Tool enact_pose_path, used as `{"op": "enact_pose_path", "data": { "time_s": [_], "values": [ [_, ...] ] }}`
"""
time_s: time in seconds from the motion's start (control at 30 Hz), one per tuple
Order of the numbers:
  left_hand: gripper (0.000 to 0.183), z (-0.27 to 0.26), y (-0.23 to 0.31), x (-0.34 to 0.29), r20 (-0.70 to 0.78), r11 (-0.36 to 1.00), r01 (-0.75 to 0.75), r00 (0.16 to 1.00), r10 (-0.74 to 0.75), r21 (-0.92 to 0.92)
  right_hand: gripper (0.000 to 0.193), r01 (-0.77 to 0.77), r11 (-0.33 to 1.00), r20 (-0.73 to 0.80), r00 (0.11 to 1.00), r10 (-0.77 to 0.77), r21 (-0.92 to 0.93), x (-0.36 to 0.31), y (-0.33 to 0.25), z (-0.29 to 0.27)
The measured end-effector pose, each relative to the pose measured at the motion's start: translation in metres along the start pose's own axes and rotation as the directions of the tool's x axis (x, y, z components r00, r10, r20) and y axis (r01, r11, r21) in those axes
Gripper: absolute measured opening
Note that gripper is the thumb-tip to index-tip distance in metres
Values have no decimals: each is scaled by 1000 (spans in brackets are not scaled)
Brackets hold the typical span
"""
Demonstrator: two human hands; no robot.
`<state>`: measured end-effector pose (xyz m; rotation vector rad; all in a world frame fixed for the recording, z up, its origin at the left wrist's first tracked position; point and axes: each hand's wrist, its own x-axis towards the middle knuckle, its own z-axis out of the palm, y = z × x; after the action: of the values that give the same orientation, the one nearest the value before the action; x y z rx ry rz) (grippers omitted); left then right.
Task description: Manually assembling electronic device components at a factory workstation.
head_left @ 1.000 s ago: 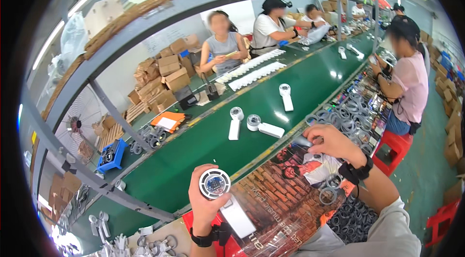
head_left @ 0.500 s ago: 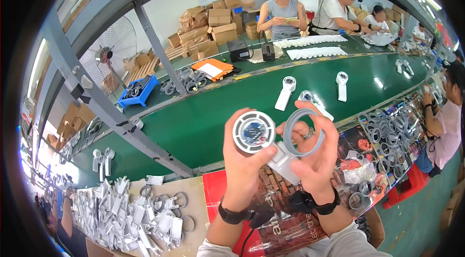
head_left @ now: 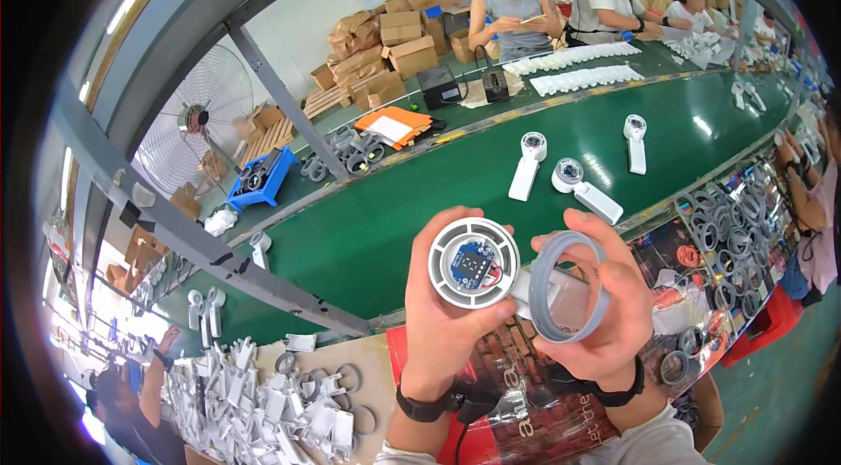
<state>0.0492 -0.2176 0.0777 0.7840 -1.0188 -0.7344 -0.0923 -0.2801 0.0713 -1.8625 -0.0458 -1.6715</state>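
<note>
My left hand (head_left: 442, 325) is closed around the round white head of a handheld fan (head_left: 474, 263). A blue circuit board with red wires shows in the middle of that head. The fan's white handle points to the lower right, partly hidden behind a grey plastic ring (head_left: 541, 285). My right hand (head_left: 618, 316) grips this ring by its edge, fingers curled round its right side. The ring stands beside the fan head, apart from it. Three similar white fans, one of them (head_left: 528, 167) upright-looking, lie on the green conveyor belt (head_left: 350, 237) beyond my hands.
A heap of white plastic handle parts (head_left: 254, 404) covers the cardboard at left. Several grey rings (head_left: 731, 228) lie on the right of the bench. A grey metal post (head_left: 206, 246) slants across the left. Co-workers sit across the belt and on both sides.
Both hands have come closer, and the fan head faces me more squarely. The ring has turned and moved slightly right and down. The belt's fans appear shifted right as the view turned.
</note>
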Motion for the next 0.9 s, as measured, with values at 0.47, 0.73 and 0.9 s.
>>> {"op": "enact_pose_path", "data": {
  "time_s": [0.47, 0.73, 0.9],
  "values": [
    [75, 3, -13, 1, -14, 883, -231, 966, 260, 409, 69, -79, 996, 108, 991, 73, 52, 6, 0, -6],
    [51, 7, -37, 6, 195, 265, -290, 922, 335, 919, 57, -231, 846, 247, 890, 383, -480, 7, 8, -4],
    [52, 13, -34, 17, 445, 223, -516, 843, 301, 827, 66, -604, 786, 275, 784, 557, 132, 1, 42, -24]
  ]
}}
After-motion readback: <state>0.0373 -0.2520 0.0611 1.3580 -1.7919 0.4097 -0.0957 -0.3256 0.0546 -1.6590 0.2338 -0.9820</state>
